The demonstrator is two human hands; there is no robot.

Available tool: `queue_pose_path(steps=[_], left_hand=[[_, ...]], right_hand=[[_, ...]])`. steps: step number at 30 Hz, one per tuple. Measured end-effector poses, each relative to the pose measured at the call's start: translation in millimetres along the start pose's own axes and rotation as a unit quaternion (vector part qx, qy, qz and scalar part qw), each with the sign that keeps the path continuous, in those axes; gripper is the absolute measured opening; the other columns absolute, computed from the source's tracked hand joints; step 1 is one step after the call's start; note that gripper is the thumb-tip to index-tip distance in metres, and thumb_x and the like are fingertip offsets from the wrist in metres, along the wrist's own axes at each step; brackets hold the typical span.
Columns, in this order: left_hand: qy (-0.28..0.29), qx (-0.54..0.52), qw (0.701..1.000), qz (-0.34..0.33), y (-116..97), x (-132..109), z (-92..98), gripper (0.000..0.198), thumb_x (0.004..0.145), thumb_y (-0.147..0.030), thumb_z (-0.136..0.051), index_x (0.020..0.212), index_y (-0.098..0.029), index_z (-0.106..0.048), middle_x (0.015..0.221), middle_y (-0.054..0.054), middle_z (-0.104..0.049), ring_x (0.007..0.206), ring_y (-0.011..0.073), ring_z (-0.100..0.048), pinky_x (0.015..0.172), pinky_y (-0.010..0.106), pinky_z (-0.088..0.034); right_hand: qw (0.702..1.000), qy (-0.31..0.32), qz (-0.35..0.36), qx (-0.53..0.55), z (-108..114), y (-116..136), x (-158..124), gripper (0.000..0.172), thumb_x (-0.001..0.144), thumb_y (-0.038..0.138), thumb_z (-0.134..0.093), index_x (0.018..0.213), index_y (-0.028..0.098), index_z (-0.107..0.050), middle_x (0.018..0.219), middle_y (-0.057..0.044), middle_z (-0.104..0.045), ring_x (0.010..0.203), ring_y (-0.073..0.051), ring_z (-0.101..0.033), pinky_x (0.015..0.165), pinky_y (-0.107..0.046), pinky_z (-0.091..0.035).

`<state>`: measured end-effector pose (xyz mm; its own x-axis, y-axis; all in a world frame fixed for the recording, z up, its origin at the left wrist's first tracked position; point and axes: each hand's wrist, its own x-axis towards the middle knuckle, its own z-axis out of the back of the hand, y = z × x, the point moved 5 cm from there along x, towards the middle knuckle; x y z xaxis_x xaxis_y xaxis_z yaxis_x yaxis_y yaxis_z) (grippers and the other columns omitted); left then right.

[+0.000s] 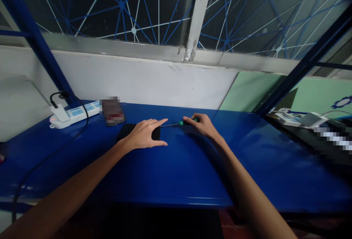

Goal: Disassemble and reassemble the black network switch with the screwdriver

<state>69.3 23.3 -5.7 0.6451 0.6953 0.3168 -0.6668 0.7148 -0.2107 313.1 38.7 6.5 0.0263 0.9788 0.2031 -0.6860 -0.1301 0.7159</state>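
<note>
Tabletop (170, 173): glossy blue
Wall (148, 81): white, along the far edge
Green panel (250, 88): beyond far right corner
Windows (96, 15): dark, line-patterned

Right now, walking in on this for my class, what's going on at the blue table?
A person is working at a blue table. Their left hand lies over a black rectangular object, thumb and index finger spread. Their right hand holds a green-handled screwdriver, its shaft pointing left toward the object's near-side edge; whether the tip touches is too small to tell. A white power strip with a plug in it sits on the table at the left.
</note>
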Motion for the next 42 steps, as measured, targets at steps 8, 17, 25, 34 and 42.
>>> queue_pose_path(steps=[8,17,25,34,42], left_hand=[[0.009,0.001,1.0,0.005,-1.8,0.0,1.0,0.092,0.076,-0.073,-0.06,0.15,-0.026,-0.032,0.125,0.014,-0.062,0.111,0.032,-0.059,0.09,0.046,-0.048],[0.001,-0.003,1.0,-0.003,-1.1,-0.6,0.4,0.091,0.076,-0.073,-0.059,0.15,-0.028,-0.032,0.126,0.013,-0.061,0.111,0.0316,-0.059,0.09,0.045,-0.048],[0.014,0.001,1.0,0.01,-2.3,0.1,2.1,0.091,0.076,-0.072,-0.061,0.15,-0.026,-0.033,0.128,0.014,-0.06,0.111,0.0328,-0.059,0.091,0.045,-0.047],[0.011,-0.001,1.0,0.004,-2.2,-0.1,1.6,0.09,0.077,-0.073,-0.058,0.15,-0.028,-0.032,0.125,0.014,-0.062,0.108,0.0317,-0.06,0.089,0.045,-0.048],[0.036,-0.011,0.999,0.008,-2.9,0.0,2.2,0.092,0.076,-0.072,-0.059,0.151,-0.028,-0.029,0.13,0.015,-0.058,0.113,0.0338,-0.057,0.09,0.047,-0.046]], right_hand=[[0.996,0.064,0.004,0.067,-5.6,5.3,-4.2,0.04,0.076,0.059,-0.066,0.08,0.02,-0.056,0.06,0.002,-0.052,0.051,-0.011,-0.041,0.048,-0.025,-0.03],[0.998,-0.027,0.025,-0.041,1.0,5.1,-0.4,0.05,0.077,0.067,-0.06,0.061,0.019,-0.056,0.055,0.0,-0.05,0.055,-0.013,-0.043,0.051,-0.027,-0.03],[0.993,0.079,0.006,0.082,-9.4,3.3,-4.4,0.036,0.077,0.053,-0.068,0.086,0.021,-0.056,0.051,0.005,-0.052,0.042,-0.011,-0.045,0.044,-0.024,-0.032],[0.982,0.059,0.016,0.179,-4.0,9.0,-4.0,0.032,0.073,0.045,-0.073,0.079,0.021,-0.053,0.044,0.006,-0.05,0.036,-0.01,-0.043,0.04,-0.024,-0.032],[0.993,-0.047,0.014,0.104,13.2,-3.2,2.7,0.029,0.069,0.042,-0.071,0.075,0.02,-0.055,0.051,0.004,-0.05,0.044,-0.01,-0.043,0.043,-0.024,-0.032]])
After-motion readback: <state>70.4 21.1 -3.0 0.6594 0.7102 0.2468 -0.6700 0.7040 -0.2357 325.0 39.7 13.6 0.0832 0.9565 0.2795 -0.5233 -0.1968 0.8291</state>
